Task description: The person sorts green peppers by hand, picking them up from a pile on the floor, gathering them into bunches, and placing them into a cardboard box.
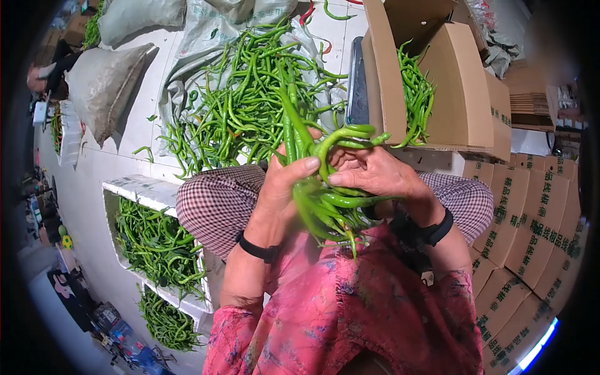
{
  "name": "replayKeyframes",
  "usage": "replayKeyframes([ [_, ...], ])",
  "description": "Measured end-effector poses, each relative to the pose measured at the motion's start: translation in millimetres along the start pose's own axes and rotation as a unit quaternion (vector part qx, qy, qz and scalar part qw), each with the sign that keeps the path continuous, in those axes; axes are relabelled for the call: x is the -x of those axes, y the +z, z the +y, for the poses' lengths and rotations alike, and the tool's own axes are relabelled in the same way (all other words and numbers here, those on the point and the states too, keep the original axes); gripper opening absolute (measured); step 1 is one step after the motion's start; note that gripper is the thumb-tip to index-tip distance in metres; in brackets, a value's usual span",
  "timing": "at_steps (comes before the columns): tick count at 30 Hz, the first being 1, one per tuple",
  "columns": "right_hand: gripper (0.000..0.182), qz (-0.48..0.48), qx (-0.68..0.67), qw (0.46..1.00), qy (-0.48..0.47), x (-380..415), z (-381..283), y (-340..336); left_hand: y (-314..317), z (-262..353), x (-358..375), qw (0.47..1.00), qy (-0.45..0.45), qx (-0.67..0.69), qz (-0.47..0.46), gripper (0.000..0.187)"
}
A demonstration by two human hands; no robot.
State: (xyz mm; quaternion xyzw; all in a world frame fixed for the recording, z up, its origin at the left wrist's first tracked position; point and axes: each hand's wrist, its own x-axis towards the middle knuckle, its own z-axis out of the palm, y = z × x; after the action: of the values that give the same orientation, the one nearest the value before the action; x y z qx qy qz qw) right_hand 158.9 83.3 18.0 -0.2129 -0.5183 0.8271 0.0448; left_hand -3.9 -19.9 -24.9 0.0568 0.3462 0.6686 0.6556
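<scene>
Pink patterned top (400, 312) is filling the near edge, dark bands (257, 250) (440, 228) are circling both wrists. Left hand (281, 181) is wrapping a bundle of green peppers (301, 140), thumb pressing across it from above. Right hand (381, 174) is curling in from the other side, thumb and fingers touching the bundle's right flank; peppers are hiding the contact, cannot tell if it is pinching one. Bundle is lying between the hands, above the lap, long axis running roughly away from the chest, far end leaning slightly left. Some curved peppers are bending off toward the right hand. Left hand is sitting nearer the middle of the bundle.

Checked trousers (209, 203) are spreading below, legs folded. Beside the left knee, a white foam box (140, 186) is holding more peppers; another batch (165, 319) is lying next to it.

Ahead and leftish, a big pepper pile (244, 94) is covering a pale sheet (178, 81), left hand being the nearer one. Ahead and right, an open carton (464, 81) is holding some peppers, right hand nearer. Printed cartons (531, 231) are stacking up far right; stuffed sacks (103, 87) are resting on the floor (140, 115), far left.
</scene>
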Motion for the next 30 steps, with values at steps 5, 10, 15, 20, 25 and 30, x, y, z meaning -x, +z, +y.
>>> replayKeyframes([
  [5, 0.048, -0.001, 0.012, 1.000, -0.022, 6.8, 13.8, -6.9, 7.8, 9.7, 7.7, 0.997, -0.028, -0.068, 0.009, 0.048],
  [10, 0.034, 0.046, 0.178, 0.983, 0.020, 14.1, 4.9, -8.2, 11.3, 7.8, 6.5, 0.994, -0.013, -0.102, 0.048, 0.045],
  [15, 0.028, 0.133, 0.254, 0.955, -0.076, 5.3, 16.7, -8.3, 9.5, 2.8, 5.5, 0.984, 0.008, -0.166, 0.067, 0.046],
  [20, 0.021, 0.209, -0.069, 0.975, -0.023, -7.8, 29.8, 22.5, 11.4, 6.2, 6.7, 0.967, 0.060, -0.220, 0.110, 0.048],
  [25, 0.036, 0.204, -0.004, 0.978, -0.045, 41.5, -25.6, 8.9, 13.9, 24.6, 15.1, 0.982, 0.074, -0.148, 0.086, 0.049],
  [30, 0.038, 0.371, 0.025, 0.911, -0.178, 91.8, -101.4, -19.8, 25.7, 24.4, 23.5, 0.994, 0.039, 0.080, 0.062, 0.051],
])
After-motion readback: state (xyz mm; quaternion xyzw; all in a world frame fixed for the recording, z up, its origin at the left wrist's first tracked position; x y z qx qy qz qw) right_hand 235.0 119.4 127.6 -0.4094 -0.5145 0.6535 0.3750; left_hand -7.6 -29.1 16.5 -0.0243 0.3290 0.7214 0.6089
